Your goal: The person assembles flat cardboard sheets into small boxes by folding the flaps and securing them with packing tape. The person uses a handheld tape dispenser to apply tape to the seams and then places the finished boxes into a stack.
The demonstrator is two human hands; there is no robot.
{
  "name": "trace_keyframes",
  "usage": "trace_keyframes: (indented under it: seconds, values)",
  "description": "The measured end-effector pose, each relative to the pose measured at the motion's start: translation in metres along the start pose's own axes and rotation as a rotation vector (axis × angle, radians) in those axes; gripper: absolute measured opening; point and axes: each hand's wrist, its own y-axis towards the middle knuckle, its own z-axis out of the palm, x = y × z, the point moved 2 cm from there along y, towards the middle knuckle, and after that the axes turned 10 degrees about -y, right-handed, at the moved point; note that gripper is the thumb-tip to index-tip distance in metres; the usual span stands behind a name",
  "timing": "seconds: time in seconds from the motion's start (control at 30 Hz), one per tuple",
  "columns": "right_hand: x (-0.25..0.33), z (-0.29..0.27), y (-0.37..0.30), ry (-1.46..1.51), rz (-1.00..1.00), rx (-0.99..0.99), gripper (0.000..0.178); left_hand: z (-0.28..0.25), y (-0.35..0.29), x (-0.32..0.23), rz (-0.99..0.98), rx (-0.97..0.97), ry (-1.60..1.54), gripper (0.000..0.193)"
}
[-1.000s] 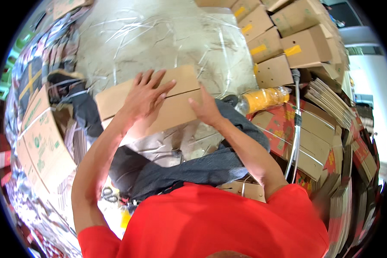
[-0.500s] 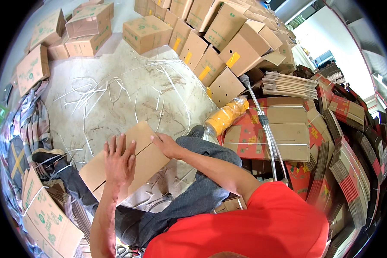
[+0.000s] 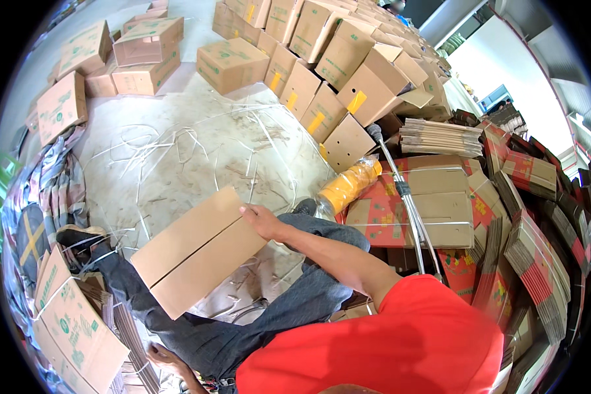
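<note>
A brown cardboard box [image 3: 200, 253] sits between my legs, its two top flaps folded in with a narrow dark seam between them. My right hand [image 3: 261, 222] grips the box at its right end, with the thumb on top and the other fingers partly hidden. Low at the left, my left hand [image 3: 167, 360] is off the box, beside my thigh and a stack of flattened cartons [image 3: 134, 345]. Its fingers look loosely apart, and I see nothing held in them.
Tied flat cartons [image 3: 79, 322] lean at my left. Loose white strapping [image 3: 151, 148] litters the floor. A wrapped orange-yellow roll [image 3: 351, 184], a metal stand [image 3: 404, 197] and red-and-brown flat cartons [image 3: 440, 203] lie to the right. Made-up boxes [image 3: 233, 64] are piled beyond.
My left hand has left the box top and drawn back to the lower left, by my thigh. The right hand still holds the box end. The view has shifted slightly.
</note>
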Motion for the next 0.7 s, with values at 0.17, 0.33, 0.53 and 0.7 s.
trace_keyframes:
  seconds: [0.17,0.33,0.53,0.7]
  values:
    - [-0.001,-0.005,-0.001,-0.03,-0.009,-0.001,0.055,0.028,-0.094,0.084,-0.548,0.505,0.183,0.061]
    - [0.009,-0.008,-0.002,0.005,0.026,0.057,0.055,0.046,-0.101,0.089,-0.657,0.551,0.131,0.063]
    - [0.007,-0.012,-0.008,0.045,0.039,0.017,0.055,0.05,-0.097,0.084,-0.669,0.561,0.107,0.064]
    - [0.013,-0.008,-0.006,0.058,0.053,0.029,0.055,0.039,-0.093,0.086,-0.686,0.528,0.112,0.065]
